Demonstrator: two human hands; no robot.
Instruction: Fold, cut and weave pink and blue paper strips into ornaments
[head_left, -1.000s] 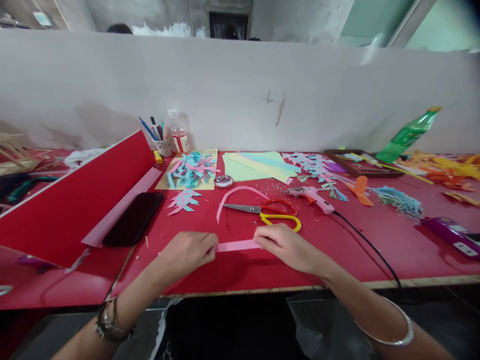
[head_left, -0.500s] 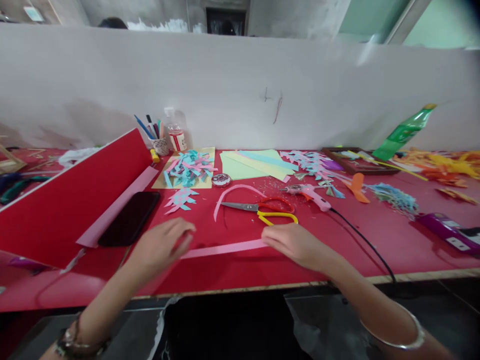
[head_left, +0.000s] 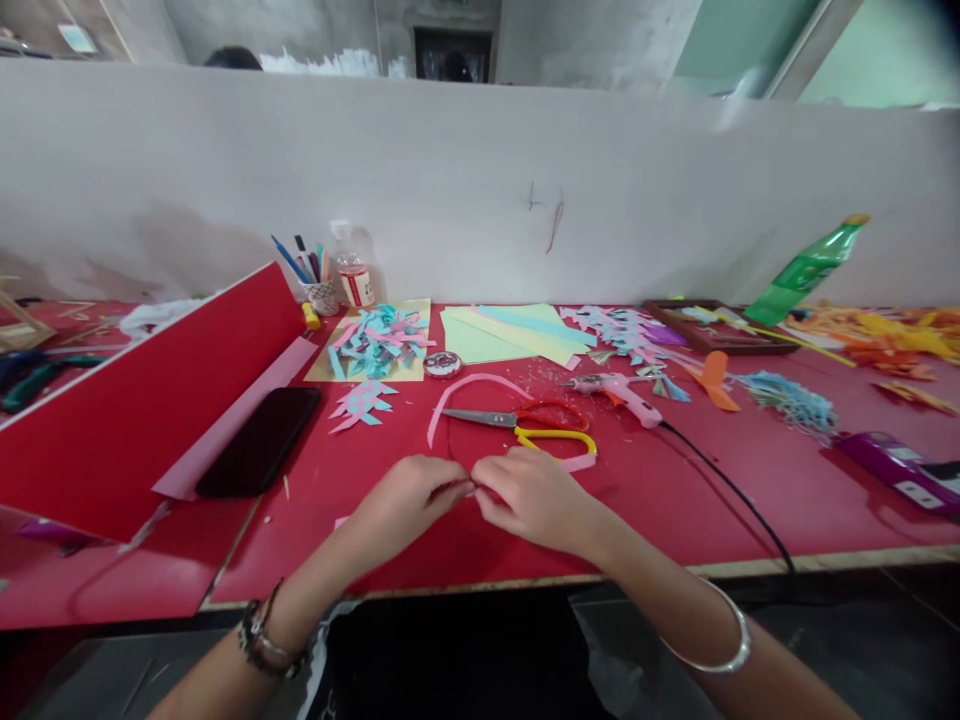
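Note:
My left hand (head_left: 409, 505) and my right hand (head_left: 536, 500) meet fingertip to fingertip above the red table, both pinched on a narrow pink paper strip (head_left: 579, 463). One end of it shows beyond my right hand, by the yellow scissor handle; most of the rest is hidden by my hands. Just behind my hands lie scissors (head_left: 487, 418) with one red and one yellow handle, blades pointing left. A second pink strip (head_left: 472, 380) curves around behind the blades. To the left is a small woven pink-and-blue paper piece (head_left: 362, 403).
A pink glue gun (head_left: 622, 392) with a black cord lies to the right. A black phone (head_left: 261, 440) and a leaning red board (head_left: 172, 400) stand left. Behind are cut strips (head_left: 382, 340), paper sheets (head_left: 480, 335), a pen cup (head_left: 321, 297) and a green bottle (head_left: 806, 270).
My left hand has moved right and closed on the pink strip. My right hand has shifted left to meet it; the strip's outstretched length is now mostly hidden.

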